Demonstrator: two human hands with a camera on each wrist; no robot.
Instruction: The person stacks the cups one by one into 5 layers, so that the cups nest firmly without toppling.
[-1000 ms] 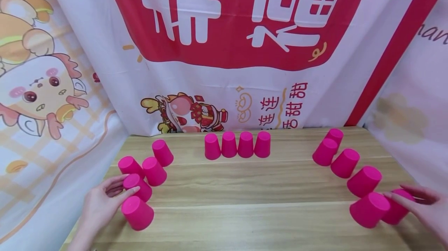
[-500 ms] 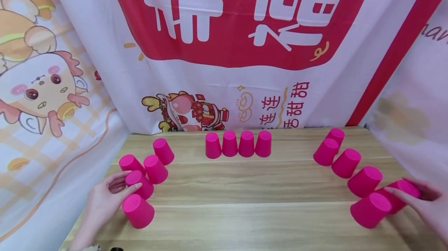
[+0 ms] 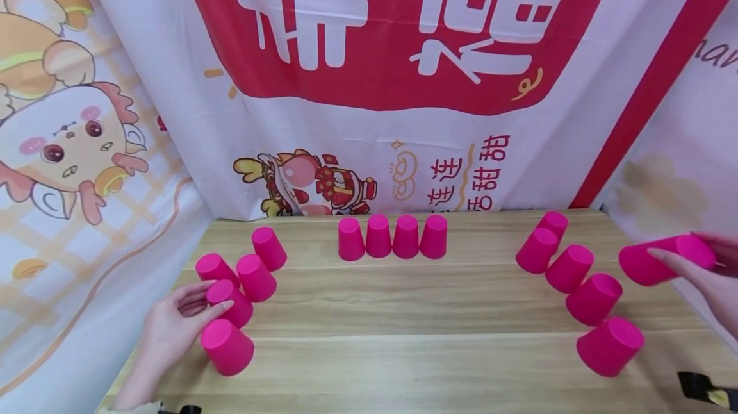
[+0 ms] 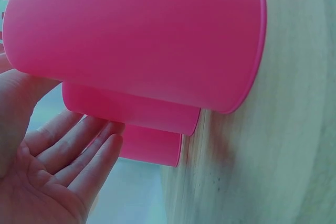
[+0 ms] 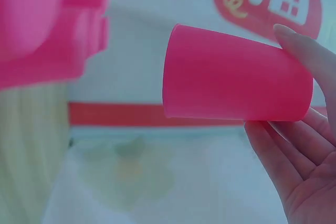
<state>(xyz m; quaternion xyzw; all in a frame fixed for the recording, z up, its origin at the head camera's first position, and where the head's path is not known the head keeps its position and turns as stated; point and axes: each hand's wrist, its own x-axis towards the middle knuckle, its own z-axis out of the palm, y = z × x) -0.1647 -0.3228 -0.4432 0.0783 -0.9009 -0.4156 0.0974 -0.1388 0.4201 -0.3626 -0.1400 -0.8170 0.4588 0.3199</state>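
Note:
At the right edge of the head view, the right hand point(image 3: 712, 279) holds a pink cup point(image 3: 654, 261) tilted on its side above the table, its mouth facing left. The right wrist view shows the thumb above this cup point(image 5: 236, 74) and the fingers of the hand point(image 5: 310, 166) beneath. On the left, the left hand point(image 3: 173, 331) has thumb and fingers around an upside-down pink cup point(image 3: 233, 306) standing on the table. Another cup point(image 3: 227, 348) stands in front of it and fills much of the left wrist view, partly hiding the left hand point(image 4: 58, 166).
More upside-down pink cups stand on the wooden table point(image 3: 403, 363): several by the left hand, a row point(image 3: 378, 238) at the back and a line point(image 3: 569, 270) on the right, with one cup point(image 3: 610, 347) at its near end. A printed cloth point(image 3: 375, 164) hangs behind.
The right hand has raised its cup from the table beside the near right cup, moving it up and back and tipping it sideways. The left hand has barely moved.

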